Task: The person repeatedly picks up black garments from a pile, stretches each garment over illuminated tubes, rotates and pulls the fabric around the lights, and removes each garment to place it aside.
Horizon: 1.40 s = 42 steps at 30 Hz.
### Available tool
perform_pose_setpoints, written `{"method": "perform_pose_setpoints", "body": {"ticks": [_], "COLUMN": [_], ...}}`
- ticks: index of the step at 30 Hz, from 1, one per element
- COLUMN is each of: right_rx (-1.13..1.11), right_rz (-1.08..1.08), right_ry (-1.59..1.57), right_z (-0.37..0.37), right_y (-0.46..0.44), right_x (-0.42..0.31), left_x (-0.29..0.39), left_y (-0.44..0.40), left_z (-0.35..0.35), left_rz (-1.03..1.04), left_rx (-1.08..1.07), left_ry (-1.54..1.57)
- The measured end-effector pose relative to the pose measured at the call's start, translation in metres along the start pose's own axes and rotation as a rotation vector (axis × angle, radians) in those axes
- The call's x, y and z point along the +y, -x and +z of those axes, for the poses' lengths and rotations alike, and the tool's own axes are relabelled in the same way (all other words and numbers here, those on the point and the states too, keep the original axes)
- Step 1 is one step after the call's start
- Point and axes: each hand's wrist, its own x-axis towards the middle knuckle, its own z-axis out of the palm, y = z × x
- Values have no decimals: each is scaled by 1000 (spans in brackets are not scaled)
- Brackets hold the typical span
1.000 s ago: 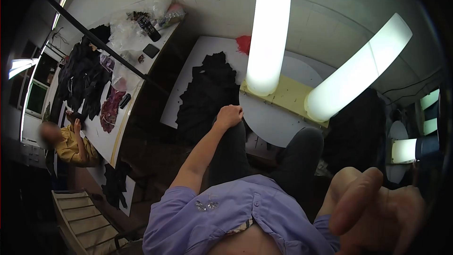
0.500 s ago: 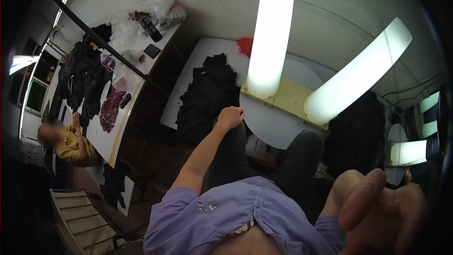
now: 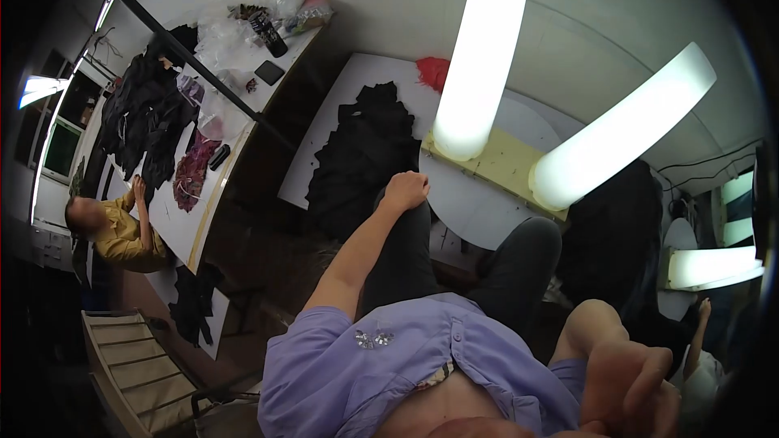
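Note:
My left hand [image 3: 406, 192] rests on my raised knee [image 3: 403, 235], its fingers curled closed with nothing visible in them. Just beyond it lies a heap of black cloth [image 3: 363, 154] on a white table [image 3: 326, 119]. Close to the camera at the lower right is my right hand [image 3: 633, 381], raised, with its fingers loosely bent and somewhat apart. No object shows in it, and the bottom edge of the view cuts part of it off.
Two bright lamp tubes [image 3: 484, 49] [image 3: 629, 126] rise from a yellow base [image 3: 495, 164]. At the left, a person in yellow [image 3: 130, 235] sits by a long table [image 3: 203, 219] with dark cloth, plastic bags and a bottle. Another person's raised arm [image 3: 696, 341] shows at the far right.
My right hand has dropped lower and its fingers have bent inward. My left hand stays on the knee. Another person's arm and pale clothing have come into view at the right.

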Motion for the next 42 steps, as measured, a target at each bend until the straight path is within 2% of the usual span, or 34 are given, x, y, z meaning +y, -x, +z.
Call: {"method": "perform_pose_setpoints", "body": {"ticks": [2,5,9,13,20,24,26,27,28,29,30,31,32,33,35,37,40,42], "right_rx": [-168,-482,-601,-595,-495,-498,-632,-798,-620,-570,-375,-224,-145,-91,-42,-74,-166,-225], "right_rz": [-229,-232,3,280,919,1153,1098,899,917,1102,1459,1429,1307,1182,832,623,426,344], "right_ry": [178,39,38,-44,-845,-1133,-1080,-909,-633,-449,-359,-71,197,401,375,372,335,319], "right_z": [-10,-36,-33,-20,19,32,30,28,12,-12,-34,-54,-70,-80,-101,-101,-87,-75], "right_y": [0,-8,-3,7,42,66,70,73,46,40,15,4,-10,-30,-57,-74,-86,-89], "right_x": [2,23,31,35,45,48,54,61,53,57,58,60,60,53,39,20,-6,-18], "left_x": [3,4,1,15,18,22,19,23,20,18,19,4,15,14,13,12,9,10], "left_y": [1,1,0,4,5,5,5,8,8,7,8,9,6,5,3,0,-1,-11], "left_z": [-3,-5,1,-14,-14,-18,-16,-20,-18,-16,-19,-6,-15,-14,-10,-7,-6,-25], "left_rz": [7,-4,-1,-31,-27,-37,-38,-39,-23,-19,-26,124,-9,-25,-15,-17,58,62], "left_rx": [-8,-10,0,-23,8,-25,-20,-15,-5,-4,-26,110,9,5,15,-2,95,166], "left_ry": [-21,3,-2,-14,-2,-12,-30,-26,-31,-22,-16,-41,-18,-10,0,-16,272,621]}}
